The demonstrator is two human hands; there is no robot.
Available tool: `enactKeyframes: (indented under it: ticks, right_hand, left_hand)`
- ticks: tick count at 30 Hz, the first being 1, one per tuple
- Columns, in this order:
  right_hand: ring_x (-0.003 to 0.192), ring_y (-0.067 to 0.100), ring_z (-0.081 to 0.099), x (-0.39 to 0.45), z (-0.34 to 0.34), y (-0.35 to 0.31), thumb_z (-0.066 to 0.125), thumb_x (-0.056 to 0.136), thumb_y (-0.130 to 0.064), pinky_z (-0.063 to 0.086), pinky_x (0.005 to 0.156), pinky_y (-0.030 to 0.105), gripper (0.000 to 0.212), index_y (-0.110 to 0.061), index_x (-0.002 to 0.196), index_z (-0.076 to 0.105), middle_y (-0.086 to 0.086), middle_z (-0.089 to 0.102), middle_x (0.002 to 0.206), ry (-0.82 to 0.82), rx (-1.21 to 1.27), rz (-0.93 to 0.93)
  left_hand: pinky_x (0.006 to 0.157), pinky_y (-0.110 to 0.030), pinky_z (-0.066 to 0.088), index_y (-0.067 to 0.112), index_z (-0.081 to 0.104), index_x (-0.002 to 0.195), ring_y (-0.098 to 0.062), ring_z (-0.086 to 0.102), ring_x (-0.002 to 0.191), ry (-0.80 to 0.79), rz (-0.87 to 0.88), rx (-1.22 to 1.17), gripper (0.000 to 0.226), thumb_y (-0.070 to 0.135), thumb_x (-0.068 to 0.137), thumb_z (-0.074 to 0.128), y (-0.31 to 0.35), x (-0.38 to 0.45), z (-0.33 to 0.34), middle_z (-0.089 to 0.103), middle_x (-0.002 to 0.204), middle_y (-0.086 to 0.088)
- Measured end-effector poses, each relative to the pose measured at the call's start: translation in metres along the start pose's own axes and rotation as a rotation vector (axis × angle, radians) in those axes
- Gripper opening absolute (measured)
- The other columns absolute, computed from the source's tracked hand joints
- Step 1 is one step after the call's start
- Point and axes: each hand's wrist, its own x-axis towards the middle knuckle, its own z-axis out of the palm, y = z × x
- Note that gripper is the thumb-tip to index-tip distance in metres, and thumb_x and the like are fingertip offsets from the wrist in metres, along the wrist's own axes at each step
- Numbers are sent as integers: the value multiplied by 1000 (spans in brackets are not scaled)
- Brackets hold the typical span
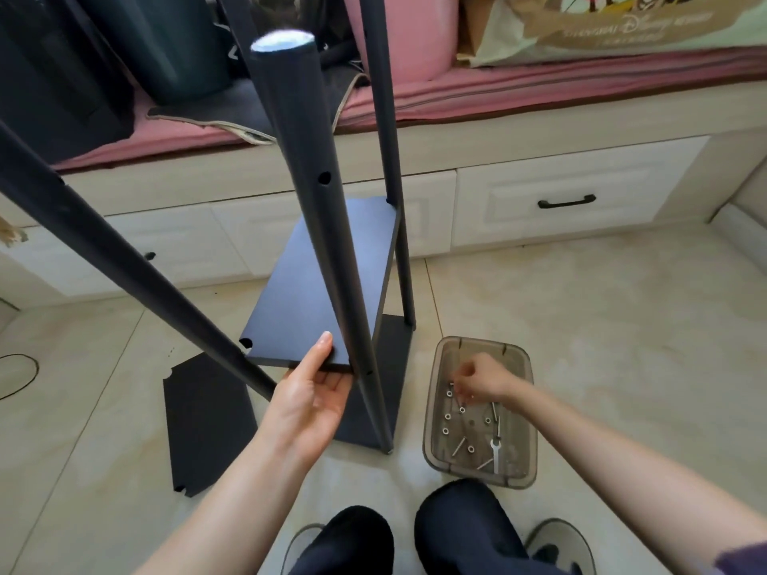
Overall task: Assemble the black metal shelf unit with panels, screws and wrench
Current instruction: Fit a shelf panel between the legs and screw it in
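Left hand (309, 402) gripping the near edge of a flat black rectangular shelf panel (319, 284) between upright black metal poles (315, 209), right hand (481, 379) with fingers curled, pinching among silver screws (460, 444) in a translucent plastic tray (436, 433) on the right, thin metal wrench (496, 448) lying near it

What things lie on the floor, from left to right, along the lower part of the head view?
Black cable → loose panel → shelf base → plastic tray holding screws, nuts and the wrench.

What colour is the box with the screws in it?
The box is see-through smoky brown, seen in the head view.
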Motion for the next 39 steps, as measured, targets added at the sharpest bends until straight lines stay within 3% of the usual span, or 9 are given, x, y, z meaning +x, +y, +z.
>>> enactKeyframes:
  ticks: [4,8,15,19,25,29,31,34,39]
  right_hand:
    - [81,16,67,16,33,34,57,92,-9,52,68,25,12,-11,90,69,7,71,93,-78,-316,22]
    - [114,31,61,31,54,51,52,95,-10,47,93,33,25,-3,117,62,14,65,120,-81,-511,-4]
    - [115,32,60,39,65,66,48,95,-7,46,94,33,25,2,112,64,20,65,119,-150,-718,-60]
    - [113,29,60,35,63,67,54,93,-8,46,93,31,26,-6,116,67,14,65,121,-213,-783,-64]
    - [118,31,58,27,63,62,40,98,1,43,94,34,29,3,119,60,20,62,124,-191,-812,-84]
    - [117,31,58,14,54,56,42,98,-5,47,91,32,29,0,121,59,17,60,126,-140,-770,-35]
    - [103,29,63,6,45,51,45,95,-4,48,76,31,21,-2,108,61,15,63,114,-72,-674,17]
    - [87,29,66,-15,27,36,52,89,-7,44,63,28,15,-6,76,59,10,63,78,80,-417,34]
    - [62,8,69,-88,9,-18,72,83,-17,52,57,20,2,-17,81,71,-1,73,68,212,181,-144]
  left_hand:
    - [88,-36,60,7,60,136,-24,69,115,-28,18,54,46,16,92,66,-3,9,-10,73,116,-10]
    - [80,-32,61,9,73,109,-25,70,112,-69,28,119,24,20,88,69,-5,16,-19,75,102,-10]
    - [82,-31,60,13,80,84,-19,74,101,-117,57,167,21,21,95,64,-8,19,-19,76,90,-5]
    - [83,-31,59,12,80,89,-19,73,102,-118,55,155,20,21,94,63,-10,19,-17,76,91,-5]
    - [83,-31,60,8,76,101,-22,73,105,-101,80,181,20,22,90,66,-11,19,-16,76,99,-8]
    - [87,-36,59,8,69,105,-26,72,104,-126,102,250,22,25,91,65,-11,18,-19,75,98,-9]
    - [87,-37,59,6,66,107,-30,71,108,-152,100,287,24,23,89,67,-10,15,-21,74,104,-13]
    - [93,-39,58,-1,60,117,-36,67,115,-222,111,328,33,15,89,65,-8,11,-23,71,110,-17]
    - [88,-36,59,9,63,113,-33,70,110,-262,149,348,25,14,88,66,-7,5,-23,74,106,-13]
